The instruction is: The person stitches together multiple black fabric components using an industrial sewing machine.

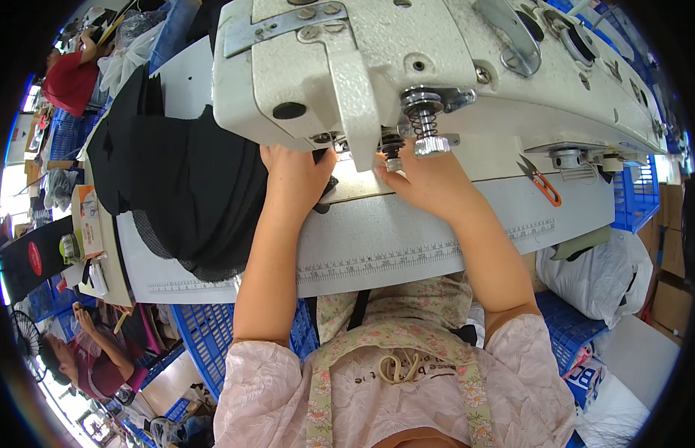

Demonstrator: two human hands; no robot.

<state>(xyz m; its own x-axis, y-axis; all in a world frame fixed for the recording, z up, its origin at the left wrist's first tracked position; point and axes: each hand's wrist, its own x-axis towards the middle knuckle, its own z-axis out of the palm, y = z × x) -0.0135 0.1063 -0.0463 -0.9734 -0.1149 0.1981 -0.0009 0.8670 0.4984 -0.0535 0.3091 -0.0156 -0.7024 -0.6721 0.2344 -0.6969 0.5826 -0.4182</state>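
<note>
Both of my hands are under the head of a white sewing machine (287,82). My left hand (296,173) is closed on black fabric, a bit of which shows between thumb and fingers; the fingertips are partly hidden by the machine. My right hand (429,179) is just right of the needle area, thumb and fingers curled in. A tension knob covers part of that hand, and what it pinches is hidden. A large pile of black fabric (190,172), with mesh at its edge, lies left of my left forearm.
Orange-handled thread snips (545,188) lie on the table at right. A printed ruler strip (362,265) runs along the table's front edge. Blue crates (205,336) stand below at left, and a white plastic bag (597,272) sits at right. Two other people are at far left.
</note>
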